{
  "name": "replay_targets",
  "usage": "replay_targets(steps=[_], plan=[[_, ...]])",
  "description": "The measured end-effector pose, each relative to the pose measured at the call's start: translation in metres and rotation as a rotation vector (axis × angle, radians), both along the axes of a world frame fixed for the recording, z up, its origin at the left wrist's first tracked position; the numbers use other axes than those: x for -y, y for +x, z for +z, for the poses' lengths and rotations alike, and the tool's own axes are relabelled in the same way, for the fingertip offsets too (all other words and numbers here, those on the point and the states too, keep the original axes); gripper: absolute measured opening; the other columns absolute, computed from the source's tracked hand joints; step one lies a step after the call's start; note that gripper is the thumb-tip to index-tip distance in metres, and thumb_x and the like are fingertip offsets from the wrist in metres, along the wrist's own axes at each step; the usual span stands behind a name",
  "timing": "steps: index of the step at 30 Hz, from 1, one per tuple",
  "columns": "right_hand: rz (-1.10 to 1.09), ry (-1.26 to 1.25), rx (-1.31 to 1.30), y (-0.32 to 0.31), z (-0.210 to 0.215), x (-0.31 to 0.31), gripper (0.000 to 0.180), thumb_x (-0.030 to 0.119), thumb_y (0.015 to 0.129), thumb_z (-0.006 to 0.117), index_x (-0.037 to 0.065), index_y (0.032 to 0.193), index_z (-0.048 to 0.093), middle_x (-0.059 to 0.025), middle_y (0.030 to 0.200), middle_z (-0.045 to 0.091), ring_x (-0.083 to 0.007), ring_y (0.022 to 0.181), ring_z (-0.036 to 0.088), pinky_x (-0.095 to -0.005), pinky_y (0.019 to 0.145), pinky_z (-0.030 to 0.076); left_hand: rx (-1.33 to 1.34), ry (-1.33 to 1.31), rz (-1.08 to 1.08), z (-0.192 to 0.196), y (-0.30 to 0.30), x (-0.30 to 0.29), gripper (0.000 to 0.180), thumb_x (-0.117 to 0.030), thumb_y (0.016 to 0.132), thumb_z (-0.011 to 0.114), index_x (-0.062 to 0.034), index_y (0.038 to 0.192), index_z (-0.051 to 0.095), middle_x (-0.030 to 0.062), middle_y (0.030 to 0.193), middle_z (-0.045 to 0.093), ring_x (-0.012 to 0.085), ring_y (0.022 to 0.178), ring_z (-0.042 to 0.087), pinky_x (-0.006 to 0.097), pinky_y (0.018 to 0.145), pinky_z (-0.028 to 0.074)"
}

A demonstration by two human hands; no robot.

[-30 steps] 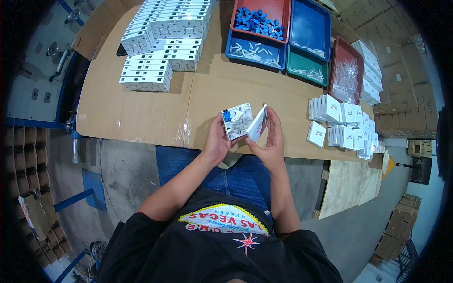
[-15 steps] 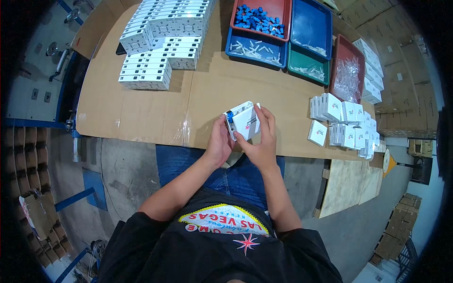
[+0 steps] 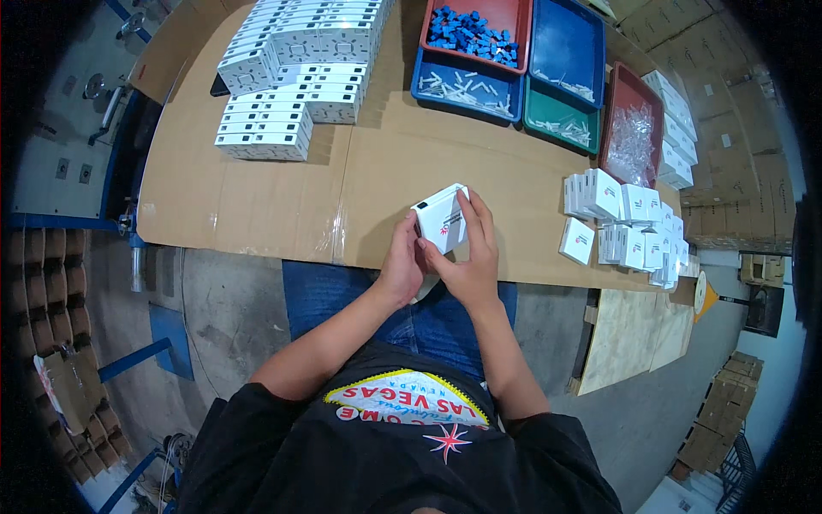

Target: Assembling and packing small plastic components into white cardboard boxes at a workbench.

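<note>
Both hands hold a white square plastic casing (image 3: 443, 220) tilted above the near edge of the cardboard-covered table. My left hand (image 3: 402, 261) grips its left side, fingers around the edge. My right hand (image 3: 473, 257) has its fingers over the right side and its thumb at the lower front. A white face with a small red mark and dark print is toward me, and a small dark slot shows at the upper left corner. The casing's underside is hidden by the hands.
White casings (image 3: 265, 128) stand stacked at the far left. White square covers (image 3: 632, 244) are piled at the right. Behind are trays of blue parts (image 3: 471, 38), white pins (image 3: 467, 90) and clear plastic pieces (image 3: 632, 141). A plywood board (image 3: 634, 338) lies beyond the table's right edge.
The white face has come down flush on the casing, so the blue part and inner pieces seen before are covered. My right fingers have shifted slightly over its top edge.
</note>
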State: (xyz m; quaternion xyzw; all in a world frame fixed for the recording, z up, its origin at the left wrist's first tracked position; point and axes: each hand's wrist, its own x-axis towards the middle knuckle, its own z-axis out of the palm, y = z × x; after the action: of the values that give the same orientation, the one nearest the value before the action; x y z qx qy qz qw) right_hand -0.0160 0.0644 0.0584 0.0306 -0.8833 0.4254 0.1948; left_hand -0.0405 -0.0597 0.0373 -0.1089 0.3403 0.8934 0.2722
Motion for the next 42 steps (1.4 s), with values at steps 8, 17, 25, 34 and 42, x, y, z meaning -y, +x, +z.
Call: replay_targets(steps=[8,17,25,34,42], plan=[[0.023,-0.059,0.043,-0.001,0.003,0.002,0.085,0.01,0.075,0.085,0.005,0.153,0.049,-0.022,0.157,0.046,-0.0384,0.143,0.049,-0.0442,0.114,0.044,-0.004,0.076,0.041,-0.009,0.003,-0.001,0.054,-0.043,0.111,0.041,-0.0049,0.148,0.048,0.0092,0.138,0.061,0.0211,0.128,0.059,0.038,0.112,0.044],[0.043,-0.398,0.169,0.001,-0.004,-0.014,0.082,0.008,0.08,0.085,0.003,0.153,0.048,-0.0223,0.16,0.042,-0.0331,0.145,0.047,-0.0434,0.113,0.045,0.054,-0.059,0.025,-0.011,-0.01,0.012,0.043,-0.031,0.106,0.062,-0.0067,0.14,0.054,0.0055,0.125,0.066,0.0156,0.112,0.065,0.031,0.093,0.053],[-0.043,-0.719,0.596,0.015,0.005,-0.015,0.023,0.019,0.101,0.071,-0.003,0.107,0.069,-0.0008,0.08,0.066,-0.0076,0.07,0.061,-0.0262,0.065,0.053,-0.051,-0.126,0.005,-0.005,-0.014,0.037,0.04,-0.029,0.106,0.06,-0.0032,0.136,0.053,0.0091,0.125,0.066,0.0188,0.117,0.065,0.038,0.1,0.052],[0.109,-0.149,0.266,0.019,0.024,0.007,0.026,0.022,0.097,0.073,0.0,0.088,0.062,-0.0146,0.071,0.06,-0.0245,0.057,0.058,-0.0349,0.054,0.045,-0.192,-0.114,-0.007,-0.01,-0.016,0.045,0.046,-0.036,0.101,0.07,-0.0033,0.131,0.057,0.0093,0.118,0.068,0.021,0.111,0.068,0.038,0.097,0.055],[0.081,0.008,0.0,0.018,0.036,0.021,0.032,0.028,0.093,0.076,0.004,0.082,0.058,-0.011,0.068,0.061,-0.0287,0.054,0.061,-0.0395,0.05,0.047,-0.12,-0.003,-0.096,-0.038,-0.011,0.054,0.074,-0.066,0.092,0.066,-0.0031,0.129,0.057,0.0097,0.109,0.071,0.0242,0.097,0.073,0.043,0.084,0.063]])
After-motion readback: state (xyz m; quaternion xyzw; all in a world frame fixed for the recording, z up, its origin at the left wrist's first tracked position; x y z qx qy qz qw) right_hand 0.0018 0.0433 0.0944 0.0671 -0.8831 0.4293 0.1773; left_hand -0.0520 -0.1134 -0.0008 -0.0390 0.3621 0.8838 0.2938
